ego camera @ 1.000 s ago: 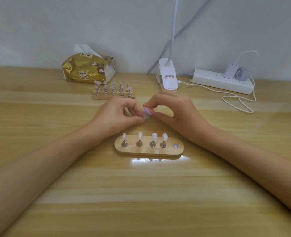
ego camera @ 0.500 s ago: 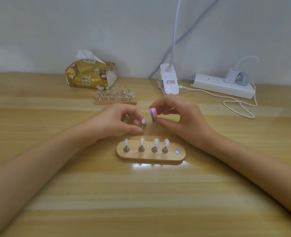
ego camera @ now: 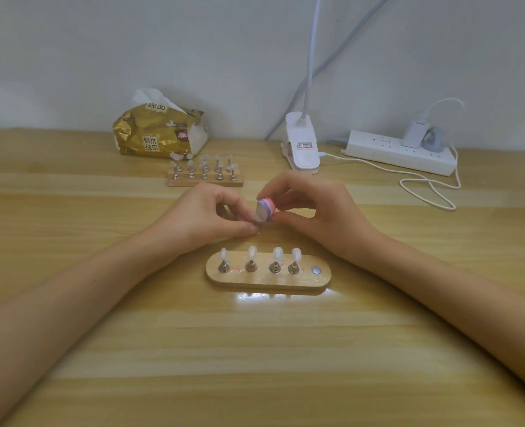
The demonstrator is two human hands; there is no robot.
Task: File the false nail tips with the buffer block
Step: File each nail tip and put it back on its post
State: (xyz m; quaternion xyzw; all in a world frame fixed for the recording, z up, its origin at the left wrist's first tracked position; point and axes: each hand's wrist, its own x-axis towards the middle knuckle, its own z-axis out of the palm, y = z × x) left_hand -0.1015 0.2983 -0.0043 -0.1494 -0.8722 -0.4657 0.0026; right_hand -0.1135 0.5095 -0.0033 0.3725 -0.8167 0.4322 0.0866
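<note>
My right hand [ego camera: 319,214] pinches a small pink, purple and white buffer block [ego camera: 265,208] between thumb and fingers. The block's white face touches a false nail tip [ego camera: 254,221] that my left hand [ego camera: 205,215] pinches at its fingertips; the tip is mostly hidden. Both hands meet just behind an oval wooden stand [ego camera: 267,280]. On that stand several clear nail tips [ego camera: 251,252] sit on metal pegs, and its rightmost spot [ego camera: 316,270] holds only a bare metal disc.
A second wooden stand [ego camera: 205,177] with several nail tips stands farther back. Behind it lies a gold tissue pack [ego camera: 159,135]. A white clip lamp [ego camera: 302,143] and a white power strip [ego camera: 400,152] with a looped cable [ego camera: 427,192] sit at the back right.
My right hand has brought the buffer block left and tilted it down onto the nail tip held by my left hand; half a second ago they were apart.
</note>
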